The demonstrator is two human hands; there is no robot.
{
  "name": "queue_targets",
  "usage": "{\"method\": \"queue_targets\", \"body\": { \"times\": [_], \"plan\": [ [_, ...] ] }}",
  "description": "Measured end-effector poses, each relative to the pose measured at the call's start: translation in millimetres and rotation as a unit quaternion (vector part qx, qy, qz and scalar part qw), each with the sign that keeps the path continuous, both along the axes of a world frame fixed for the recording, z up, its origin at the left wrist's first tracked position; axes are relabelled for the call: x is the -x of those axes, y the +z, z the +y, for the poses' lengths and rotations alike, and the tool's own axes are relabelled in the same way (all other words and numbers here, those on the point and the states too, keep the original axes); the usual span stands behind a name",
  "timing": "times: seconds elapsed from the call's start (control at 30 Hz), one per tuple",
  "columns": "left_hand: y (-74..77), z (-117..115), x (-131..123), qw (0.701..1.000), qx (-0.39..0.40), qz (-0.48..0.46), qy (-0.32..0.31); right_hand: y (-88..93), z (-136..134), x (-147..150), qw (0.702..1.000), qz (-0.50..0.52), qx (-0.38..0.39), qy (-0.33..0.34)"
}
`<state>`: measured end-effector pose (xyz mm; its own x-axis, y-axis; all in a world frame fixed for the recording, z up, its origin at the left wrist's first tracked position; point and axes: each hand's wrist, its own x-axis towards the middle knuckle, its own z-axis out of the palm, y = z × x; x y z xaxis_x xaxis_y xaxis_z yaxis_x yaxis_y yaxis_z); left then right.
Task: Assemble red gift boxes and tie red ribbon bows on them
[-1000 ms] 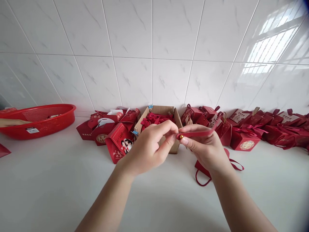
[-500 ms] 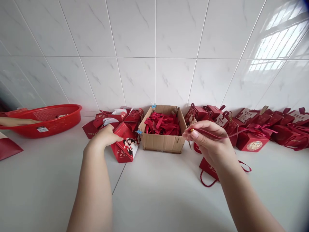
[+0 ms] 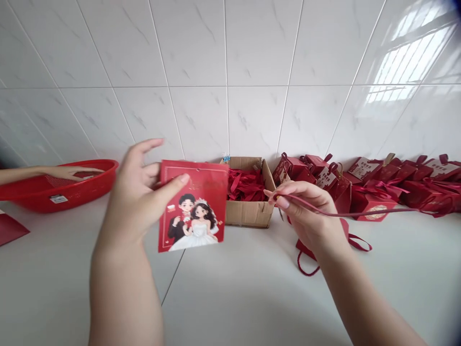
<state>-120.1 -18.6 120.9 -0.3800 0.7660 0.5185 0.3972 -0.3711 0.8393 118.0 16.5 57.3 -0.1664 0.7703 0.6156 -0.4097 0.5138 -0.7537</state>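
My left hand point(image 3: 144, 197) grips a red gift box point(image 3: 194, 211) by its left side, thumb on the front face. The face carries a printed bride and groom. The box is held up above the table, hiding part of what stands behind it. To the right, my right hand point(image 3: 306, 206) pinches a thin dark-red ribbon point(image 3: 353, 214) between thumb and fingertips, its tail trailing off to the right. A small gold bit shows at the pinch. Behind the hands stands an open cardboard box point(image 3: 248, 212) with red ribbons point(image 3: 247, 185) heaped inside.
At left is a red plastic basket point(image 3: 79, 194) with another person's hand point(image 3: 72, 172) in it. Several finished-looking red gift boxes point(image 3: 374, 204) line the tiled wall at right. A red item with a cord loop point(image 3: 306, 269) lies below my right hand. A red piece point(image 3: 12, 228) lies far left.
My left hand has lifted the red gift box off the table and brought it closer, its printed face now toward me. My right hand stays nearly in place; the ribbon's tail now stretches farther right.
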Motion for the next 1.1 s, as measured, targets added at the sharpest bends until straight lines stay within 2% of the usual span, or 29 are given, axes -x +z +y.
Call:
{"method": "queue_targets", "body": {
  "times": [0.07,0.17,0.37,0.5,0.63,0.73,0.83,0.9,1.1],
  "plan": [
    [-6.0,6,-16,0.996,0.005,-0.001,-0.085,-1.8,-1,4,1.0,-0.01,-0.025,0.001],
    [-16.4,17,-36,0.988,0.005,0.017,-0.151,-5.2,1,9,0.998,-0.004,-0.064,-0.019],
    [-27.6,26,-52,0.983,0.017,0.005,-0.182,-11.0,9,12,0.991,0.084,-0.023,-0.106],
    [-29.6,27,-57,0.976,0.043,-0.017,-0.214,-10.1,8,11,0.983,0.102,-0.032,-0.15],
    [-31.0,28,-64,0.971,0.032,-0.045,-0.234,-6.0,6,7,0.982,0.04,-0.083,-0.163],
    [-32.0,26,-69,0.971,-0.01,-0.044,-0.236,-3.3,4,2,0.967,-0.035,-0.128,-0.217],
    [-32.6,21,-72,0.976,-0.051,0.007,-0.213,-2.2,4,1,0.946,-0.077,-0.165,-0.268],
    [-32.6,18,-74,0.974,-0.071,0.042,-0.211,-1.6,3,1,0.944,-0.093,-0.177,-0.263],
    [-30.9,10,-79,0.954,-0.118,0.077,-0.263,2.5,0,1,0.951,-0.086,-0.186,-0.23]
  ]
}}
